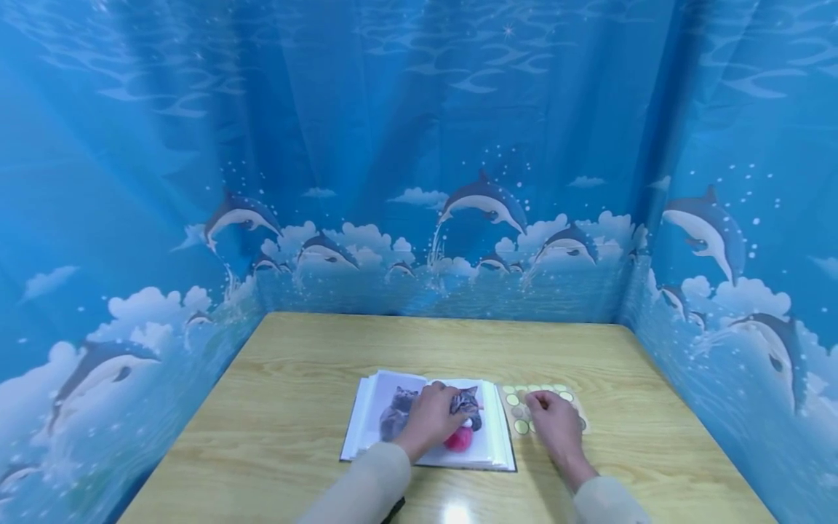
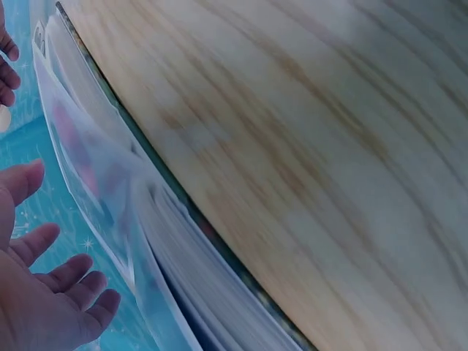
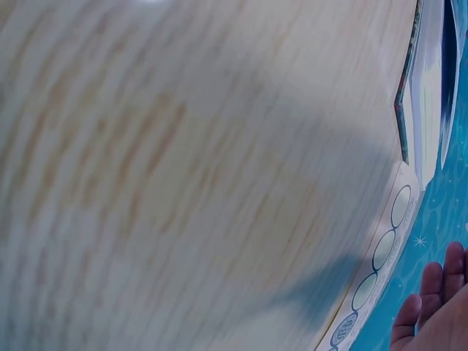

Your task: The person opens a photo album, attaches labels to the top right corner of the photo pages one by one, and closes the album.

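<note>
Two hands down: left hand (image 1: 428, 416) flat, holding photo album (image 1: 373, 429) open; right hand (image 1: 553, 422) fingers spread over sticker sheet (image 1: 517, 407) beside; peel slowly.

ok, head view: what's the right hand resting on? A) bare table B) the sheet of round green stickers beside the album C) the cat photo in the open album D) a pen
B: the right hand lies on the sticker sheet, just right of the open album; the left hand is the one on the cat photo.
</note>
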Available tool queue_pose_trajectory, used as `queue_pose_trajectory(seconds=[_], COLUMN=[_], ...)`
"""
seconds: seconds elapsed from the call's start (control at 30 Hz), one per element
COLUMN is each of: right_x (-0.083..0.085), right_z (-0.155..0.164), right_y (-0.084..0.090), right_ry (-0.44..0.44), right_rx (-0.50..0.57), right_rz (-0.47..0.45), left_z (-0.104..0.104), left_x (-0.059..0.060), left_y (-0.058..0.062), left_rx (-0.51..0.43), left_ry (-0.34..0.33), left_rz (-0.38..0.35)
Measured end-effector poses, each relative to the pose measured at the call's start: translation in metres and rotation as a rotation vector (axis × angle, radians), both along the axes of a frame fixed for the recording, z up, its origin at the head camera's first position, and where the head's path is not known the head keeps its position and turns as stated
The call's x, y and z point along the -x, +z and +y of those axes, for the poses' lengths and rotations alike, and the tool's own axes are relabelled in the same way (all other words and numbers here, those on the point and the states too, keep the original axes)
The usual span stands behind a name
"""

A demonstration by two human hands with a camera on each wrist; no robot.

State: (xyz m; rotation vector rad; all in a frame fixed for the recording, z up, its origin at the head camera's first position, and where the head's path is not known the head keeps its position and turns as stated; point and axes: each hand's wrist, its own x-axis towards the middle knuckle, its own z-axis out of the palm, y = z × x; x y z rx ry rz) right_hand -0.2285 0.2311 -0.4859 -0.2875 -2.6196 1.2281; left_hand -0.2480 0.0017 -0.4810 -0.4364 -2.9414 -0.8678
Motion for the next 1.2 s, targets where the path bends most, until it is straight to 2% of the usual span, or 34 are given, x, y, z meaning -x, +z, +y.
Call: queue_pose_trajectory(seconds=[0.1,0.23,0.37,0.53,0.73,0.93,1.2], right_x=[0.000,0.000,0.002,0.002,0.002,0.002,0.005], right_z=[-0.002,-0.005,-0.007,-0.012,-0.016,-0.021,-0.031], right_y=[0.000,-0.001,-0.003,-0.005,-0.004,-0.004,-0.006], right_ry=[0.009,0.022,0.022,0.025,0.031,0.037,0.029], right_rx=[0.012,0.035,0.028,0.021,0.033,0.033,0.032], right_rz=[-0.001,-0.004,0.001,0.003,0.005,0.021,0.009], left_z=[-0.009,-0.021,-0.033,-0.048,-0.063,-0.079,-0.097], left_x=[-0.002,-0.002,-0.002,-0.004,-0.007,-0.010,-0.012], left_y=[0.001,0.000,-0.003,-0.005,-0.009,-0.015,-0.022], left_rx=[0.077,0.159,0.226,0.285,0.318,0.313,0.302], left_ry=[-0.026,-0.022,-0.011,-0.026,-0.018,-0.012,-0.044], left_rz=[0.021,0.017,0.019,0.039,0.005,-0.029,-0.035])
